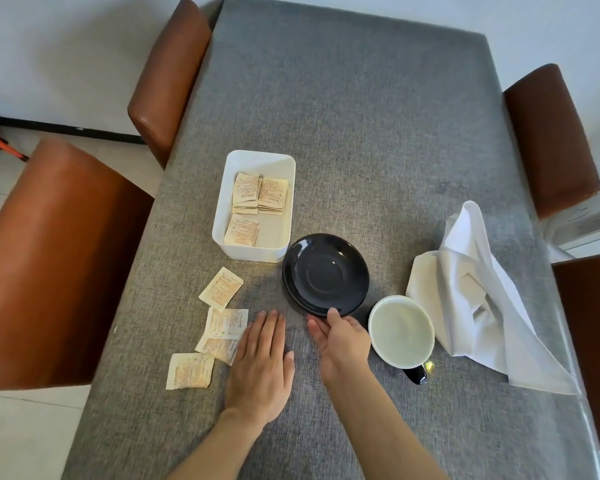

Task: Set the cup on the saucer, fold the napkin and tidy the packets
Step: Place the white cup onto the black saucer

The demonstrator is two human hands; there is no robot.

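A black saucer (325, 273) lies near the middle of the grey table. My right hand (342, 341) grips its near rim, thumb on top and fingers under the edge. Just right of that hand stands a cup (401, 330), white inside and black outside, with its handle pointing toward me. A crumpled white napkin (471, 292) lies to the right of the cup. My left hand (260, 365) rests flat on the cloth, fingers together, its edge over one of several loose packets (221, 288). A white box (253, 206) behind them holds more packets.
The table (361, 133) is covered with grey fabric. Brown leather chairs stand at the left (49, 271), back left (170, 74), right (551, 140) and near right (589, 341). The box touches the saucer's far left rim.
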